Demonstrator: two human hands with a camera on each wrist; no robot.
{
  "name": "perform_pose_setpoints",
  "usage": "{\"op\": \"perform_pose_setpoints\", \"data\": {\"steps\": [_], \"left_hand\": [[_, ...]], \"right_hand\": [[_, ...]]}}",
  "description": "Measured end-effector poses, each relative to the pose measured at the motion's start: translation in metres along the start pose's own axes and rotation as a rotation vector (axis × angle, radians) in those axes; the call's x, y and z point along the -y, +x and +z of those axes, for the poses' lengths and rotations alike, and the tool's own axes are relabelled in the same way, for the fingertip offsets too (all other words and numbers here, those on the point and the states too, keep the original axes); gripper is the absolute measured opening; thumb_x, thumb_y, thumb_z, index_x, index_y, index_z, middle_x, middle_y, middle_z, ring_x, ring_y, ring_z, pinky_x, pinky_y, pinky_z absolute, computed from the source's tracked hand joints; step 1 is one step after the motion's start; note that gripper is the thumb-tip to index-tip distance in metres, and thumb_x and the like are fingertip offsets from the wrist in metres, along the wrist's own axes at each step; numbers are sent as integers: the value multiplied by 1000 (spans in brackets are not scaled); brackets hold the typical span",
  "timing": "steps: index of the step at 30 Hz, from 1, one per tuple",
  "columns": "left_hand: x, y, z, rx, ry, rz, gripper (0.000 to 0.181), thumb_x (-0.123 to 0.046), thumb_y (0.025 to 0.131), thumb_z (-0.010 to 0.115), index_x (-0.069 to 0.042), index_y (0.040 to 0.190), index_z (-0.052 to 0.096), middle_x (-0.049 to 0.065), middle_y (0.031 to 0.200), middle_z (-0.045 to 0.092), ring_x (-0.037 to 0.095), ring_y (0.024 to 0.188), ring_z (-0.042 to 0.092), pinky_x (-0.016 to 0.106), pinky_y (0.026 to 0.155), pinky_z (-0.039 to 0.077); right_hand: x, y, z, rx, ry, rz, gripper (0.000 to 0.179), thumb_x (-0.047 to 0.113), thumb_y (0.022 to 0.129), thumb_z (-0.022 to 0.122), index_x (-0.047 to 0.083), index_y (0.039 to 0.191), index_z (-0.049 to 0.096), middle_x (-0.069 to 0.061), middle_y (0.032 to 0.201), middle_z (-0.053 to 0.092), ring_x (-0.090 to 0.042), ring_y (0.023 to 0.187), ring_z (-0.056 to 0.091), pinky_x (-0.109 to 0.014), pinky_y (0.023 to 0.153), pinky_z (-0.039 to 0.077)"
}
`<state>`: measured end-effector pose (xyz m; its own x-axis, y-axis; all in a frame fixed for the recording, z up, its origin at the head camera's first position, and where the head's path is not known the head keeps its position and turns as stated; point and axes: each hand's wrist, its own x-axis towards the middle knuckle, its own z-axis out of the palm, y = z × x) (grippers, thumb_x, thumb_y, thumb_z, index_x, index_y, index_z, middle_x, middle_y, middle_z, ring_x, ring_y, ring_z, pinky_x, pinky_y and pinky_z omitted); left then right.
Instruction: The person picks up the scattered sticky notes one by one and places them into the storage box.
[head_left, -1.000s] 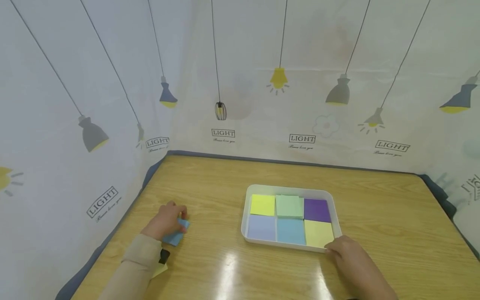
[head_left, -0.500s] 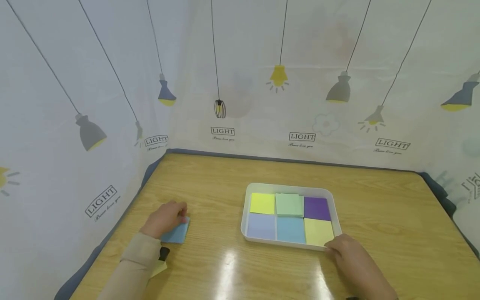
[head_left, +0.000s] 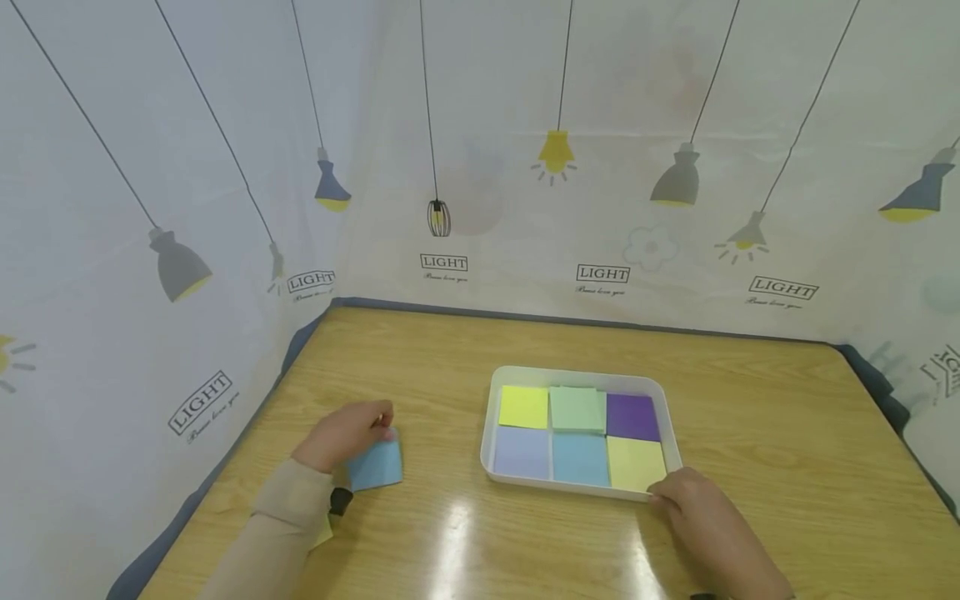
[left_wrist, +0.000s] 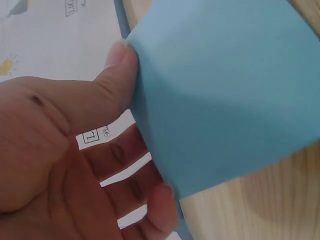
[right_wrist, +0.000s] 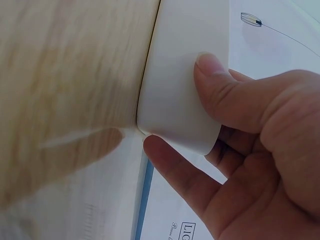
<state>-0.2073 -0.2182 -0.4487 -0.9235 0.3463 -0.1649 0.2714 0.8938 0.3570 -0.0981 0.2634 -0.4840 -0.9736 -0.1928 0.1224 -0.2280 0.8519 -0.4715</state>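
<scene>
My left hand (head_left: 347,433) pinches a blue sticky note (head_left: 377,464) by its edge, the thumb on the near face and fingers behind. In the left wrist view the blue sheet (left_wrist: 225,95) fills much of the picture, slightly bent. On the right, my right hand (head_left: 693,504) grips the near right corner of a white tray (head_left: 497,479), thumb against the outer wall. Inside the tray lie square sticky notes in two rows: bright yellow (head_left: 523,407), green (head_left: 576,410), purple (head_left: 632,417), lavender (head_left: 521,452), blue (head_left: 581,460) and pale yellow (head_left: 636,463).
A pale yellow paper (head_left: 322,533) lies on the wooden table (head_left: 435,358), partly hidden beneath my left forearm. White sheeting printed with lamps (head_left: 510,208) hangs behind and at the sides of the table.
My left hand has moved a little to the right with the blue sticky note, which now shows more of its face. The right hand and the tray have stayed in place.
</scene>
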Motion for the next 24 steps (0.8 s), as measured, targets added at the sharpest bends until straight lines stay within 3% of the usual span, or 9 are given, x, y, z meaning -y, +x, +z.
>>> {"op": "perform_pose_setpoints", "data": {"steps": [9,14,24], "left_hand": [[-15,11,-1,-12,-143,16,5,-9,98,64,-13,100,61,5,94,68,17,84,61,35,73,51],[-23,14,-3,-14,-104,55,10,-7,99,61,-8,101,70,6,100,71,18,89,63,39,81,54],[-43,24,-8,-3,-69,121,13,-7,101,57,-11,98,69,3,100,70,13,83,58,35,78,52]], "right_hand": [[-1,0,2,-28,-7,-24,14,6,87,74,19,88,78,7,85,68,-11,85,64,-35,80,57],[-2,0,3,-61,-11,-64,15,4,85,74,18,86,77,9,83,67,-11,83,63,-33,78,57],[-6,0,6,-111,-38,-123,16,2,82,77,18,84,77,9,82,67,-11,81,63,-33,76,57]]}}
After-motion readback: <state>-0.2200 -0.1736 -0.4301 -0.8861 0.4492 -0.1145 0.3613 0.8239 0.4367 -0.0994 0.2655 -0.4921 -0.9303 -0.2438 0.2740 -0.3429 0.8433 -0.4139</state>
